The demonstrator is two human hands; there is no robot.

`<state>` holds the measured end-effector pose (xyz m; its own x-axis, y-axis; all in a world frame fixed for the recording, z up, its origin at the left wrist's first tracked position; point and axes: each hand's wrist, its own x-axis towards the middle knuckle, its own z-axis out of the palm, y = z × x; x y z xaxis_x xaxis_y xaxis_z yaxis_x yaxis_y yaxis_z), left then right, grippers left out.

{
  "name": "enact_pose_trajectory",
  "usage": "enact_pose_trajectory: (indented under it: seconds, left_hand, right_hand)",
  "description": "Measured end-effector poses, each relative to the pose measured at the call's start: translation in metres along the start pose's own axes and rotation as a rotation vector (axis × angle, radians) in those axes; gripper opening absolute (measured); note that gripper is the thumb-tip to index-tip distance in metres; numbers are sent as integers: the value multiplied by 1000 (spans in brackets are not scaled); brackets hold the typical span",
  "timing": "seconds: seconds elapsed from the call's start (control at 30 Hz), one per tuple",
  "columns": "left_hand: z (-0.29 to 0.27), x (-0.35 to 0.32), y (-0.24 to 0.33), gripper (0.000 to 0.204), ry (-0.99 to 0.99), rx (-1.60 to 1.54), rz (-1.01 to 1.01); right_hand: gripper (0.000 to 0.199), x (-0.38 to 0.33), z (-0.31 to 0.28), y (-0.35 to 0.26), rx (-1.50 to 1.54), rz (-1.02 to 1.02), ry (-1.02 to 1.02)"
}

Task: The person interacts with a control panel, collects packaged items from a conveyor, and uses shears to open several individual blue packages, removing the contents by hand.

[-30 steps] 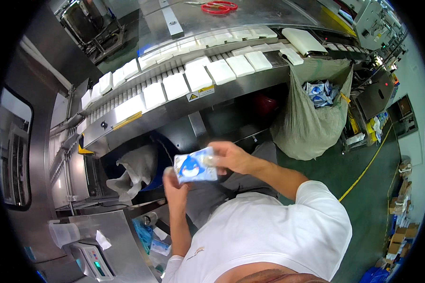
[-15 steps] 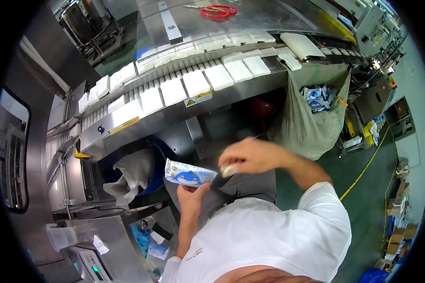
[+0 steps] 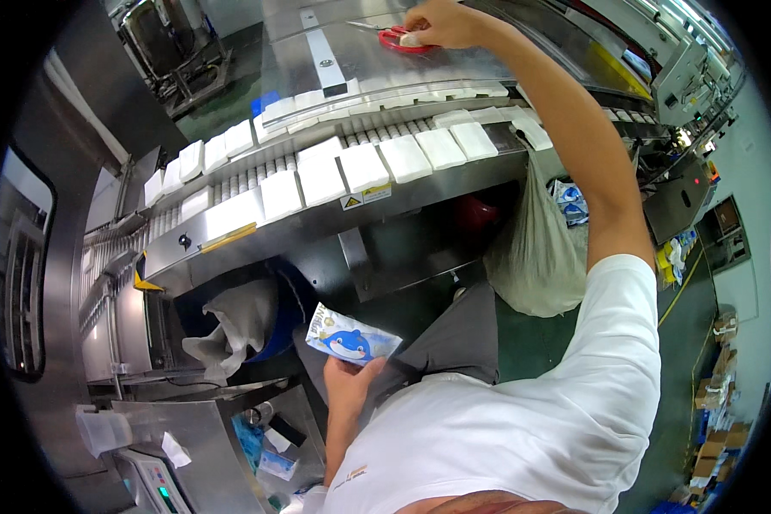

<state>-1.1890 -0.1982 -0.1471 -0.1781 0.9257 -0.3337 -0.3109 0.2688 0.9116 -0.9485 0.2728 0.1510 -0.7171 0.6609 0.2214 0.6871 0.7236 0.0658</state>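
Note:
My left hand [image 3: 344, 387] holds a white and blue soft packet [image 3: 351, 341] with a cartoon blue whale printed on it, low in front of my body. Thumb and fingers grip its lower edge. Far ahead, my right hand [image 3: 445, 24] reaches over the steel tabletop with its fingers curled on the red handles of a pair of scissors [image 3: 392, 39]. The blades point left, and the hand covers part of the handles. Something pale is at a fingertip of that hand. Between my hands runs a roller conveyor [image 3: 274, 227] carrying rows of folded white sheet stacks [image 3: 321, 178].
A grey-green cloth sack [image 3: 531, 265] hangs at the conveyor's right, with similar packets [image 3: 570, 201] inside. Under the conveyor at left stands a blue bin [image 3: 287, 321] with a pale liner. A steel bench [image 3: 197, 428] and a scale [image 3: 150, 480] are at lower left.
My right hand has moved from beside the packet far forward to the scissors. The left hand still holds the packet, now more fully visible. The stacks on the conveyor have shifted a little.

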Motion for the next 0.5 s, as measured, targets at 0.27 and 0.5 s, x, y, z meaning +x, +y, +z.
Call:
enact_pose_trajectory:
  seconds: [0.27,0.5]
  left_hand:
    - [-7,3,13,49,42,-20,-27]
    - [-11,20,33,52,84,-121,130]
  right_hand:
    - [40,12,-17,-1,47,7,-83]
    - [40,-148,-33,-98,505,-87,385]
